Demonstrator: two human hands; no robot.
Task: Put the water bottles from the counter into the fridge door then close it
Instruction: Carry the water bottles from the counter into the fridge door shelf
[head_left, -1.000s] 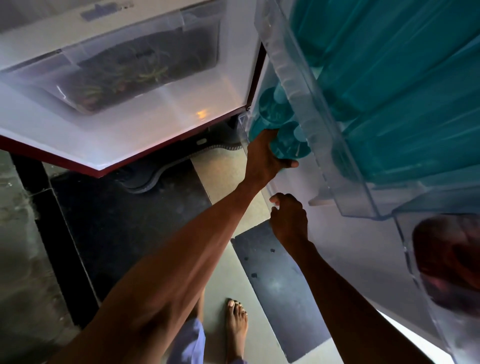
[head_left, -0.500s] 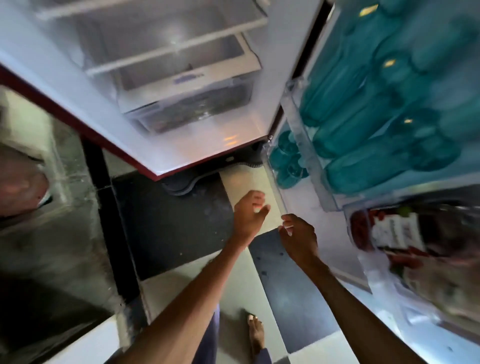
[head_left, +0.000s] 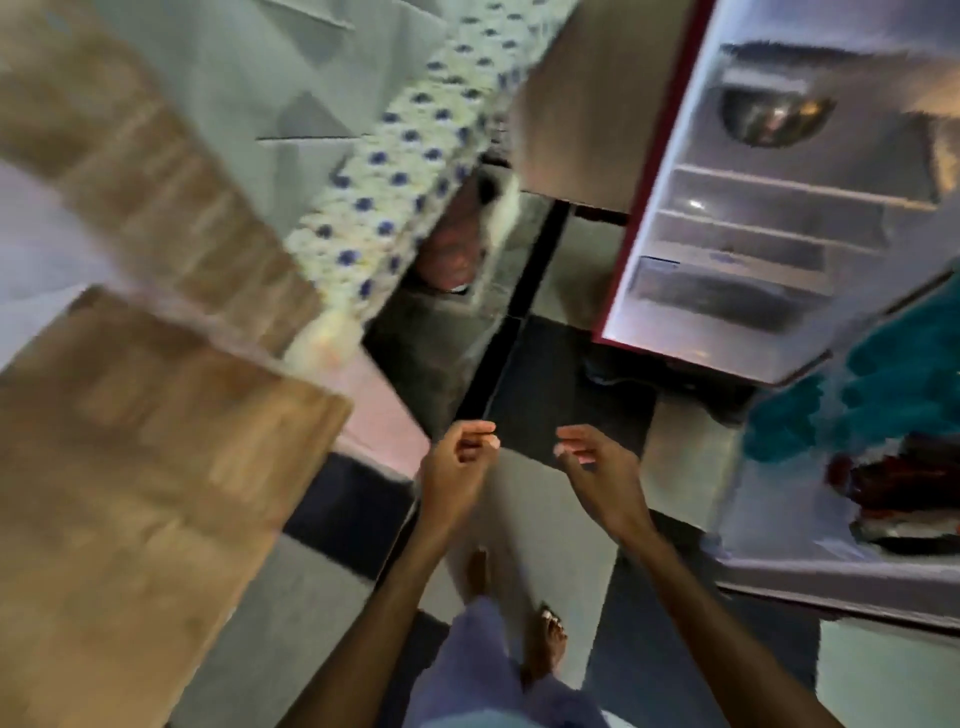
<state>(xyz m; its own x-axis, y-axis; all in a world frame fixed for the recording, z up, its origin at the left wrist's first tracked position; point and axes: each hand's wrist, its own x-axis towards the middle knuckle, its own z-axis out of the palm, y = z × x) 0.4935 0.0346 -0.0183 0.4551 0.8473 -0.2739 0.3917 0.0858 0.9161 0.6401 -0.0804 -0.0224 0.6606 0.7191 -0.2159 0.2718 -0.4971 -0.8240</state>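
The fridge (head_left: 769, 218) stands open at the upper right, its white shelves showing. Its door (head_left: 841, 519) hangs open at the right edge, with several teal water bottles (head_left: 852, 400) blurred in the door racks. My left hand (head_left: 457, 467) and my right hand (head_left: 597, 467) hover side by side over the floor, left of the door. Both hold nothing, fingers loosely curled and apart. No bottle on a counter can be made out in this blurred frame.
A brown wooden surface (head_left: 140, 457) fills the lower left. A strip with a blue-dotted floral pattern (head_left: 395, 171) runs diagonally above it. The floor is light and dark tiles (head_left: 561, 395). My bare feet (head_left: 550, 639) stand below my hands.
The view has swung left, away from the door racks. My left hand let go of the teal bottles and both hands drew back from the door.
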